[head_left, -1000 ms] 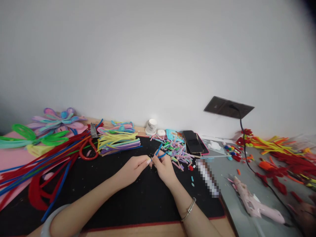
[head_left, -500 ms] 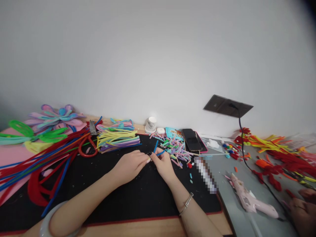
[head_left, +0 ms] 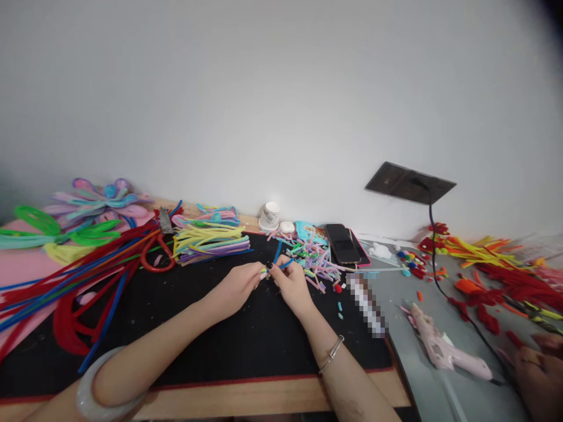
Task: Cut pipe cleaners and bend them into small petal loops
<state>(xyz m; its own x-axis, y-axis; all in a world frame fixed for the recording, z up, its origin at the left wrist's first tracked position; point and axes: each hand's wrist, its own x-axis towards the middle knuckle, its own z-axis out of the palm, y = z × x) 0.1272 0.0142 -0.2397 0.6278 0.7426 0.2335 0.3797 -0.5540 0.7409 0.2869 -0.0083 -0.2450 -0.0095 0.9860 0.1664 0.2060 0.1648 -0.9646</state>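
Note:
Over the black mat (head_left: 246,351), my left hand (head_left: 241,286) is closed in a pinch. A small pale yellow bit (head_left: 263,272) shows at its fingertips, too small to name. Close beside it, my right hand (head_left: 292,286) pinches a blue pipe cleaner (head_left: 278,251), which is bent, one end pointing up and another part crossing by the index finger. The fingertips of both hands nearly meet. Just beyond my right hand lies a pile of short cut pipe cleaner pieces (head_left: 314,258) in pastel colours.
At left lie long pipe cleaners (head_left: 105,264), red-handled scissors (head_left: 157,252), a pastel bundle (head_left: 211,243) and a pipe-cleaner flower (head_left: 101,202). A cup (head_left: 270,215) and phone (head_left: 342,243) stand behind. At right are a glue gun (head_left: 444,346), its cord, and another person's hand (head_left: 539,369).
My left hand has drawn slightly left, opening a small gap between the fingertips. My right hand keeps the blue pipe cleaner, and its fingers have shifted a little. The view has tilted slightly.

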